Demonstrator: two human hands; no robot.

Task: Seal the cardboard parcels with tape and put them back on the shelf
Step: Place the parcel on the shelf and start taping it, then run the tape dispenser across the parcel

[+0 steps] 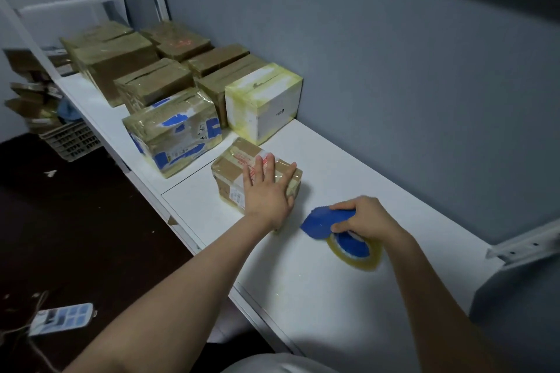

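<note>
Left hand (266,191) lies flat, fingers spread, on the small parcel (233,169); right hand (362,218) grips the tape dispenser (330,221)

A small brown cardboard parcel (239,174), wrapped in clear glossy tape and bearing a printed label, lay flat near the front edge of the white shelf (333,281). Behind it more taped parcels stood in rows against the grey wall: a white box (266,106), a blue-patched one (175,133), and several brown ones. A blue tape dispenser (339,233) with a clear roll rested on the shelf just right of the small parcel.
</note>
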